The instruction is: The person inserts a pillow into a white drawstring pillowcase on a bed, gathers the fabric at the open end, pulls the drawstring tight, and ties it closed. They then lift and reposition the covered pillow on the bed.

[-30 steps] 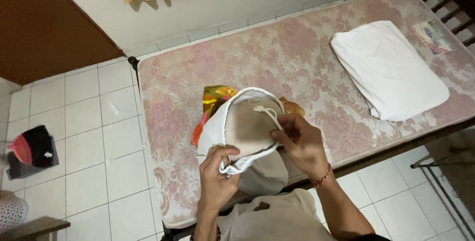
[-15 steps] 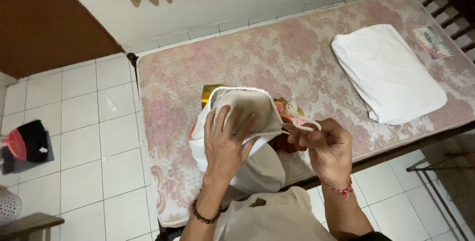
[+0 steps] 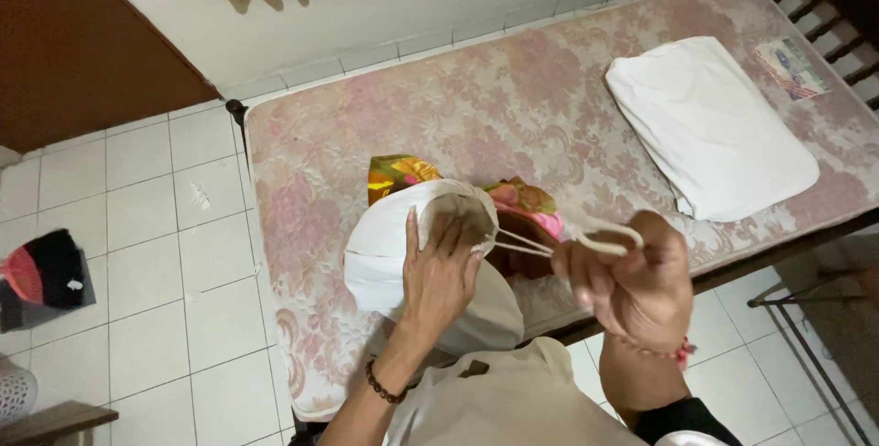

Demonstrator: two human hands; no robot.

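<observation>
The left hand (image 3: 439, 272) lay flat on a white drawstring bag (image 3: 394, 244), fingers released, over the mattress (image 3: 513, 107); the right hand (image 3: 632, 286) gripped its drawstring (image 3: 549, 243), fingers clenched.

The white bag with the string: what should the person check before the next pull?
1. Left hand flat on the white bag, holding it steady: ok.
2. Right hand gripping the string: ok.
3. String stretched tight between bag and hand, no tangle seen: ok.
4. Bag mouth gathered closed under the left hand's fingers: cannot tell, the fingers cover it.
5. Colourful cloth clear of the string: cannot tell, it lies right behind it.
6. White pillow out of the way, farther along the mattress: ok.
</observation>
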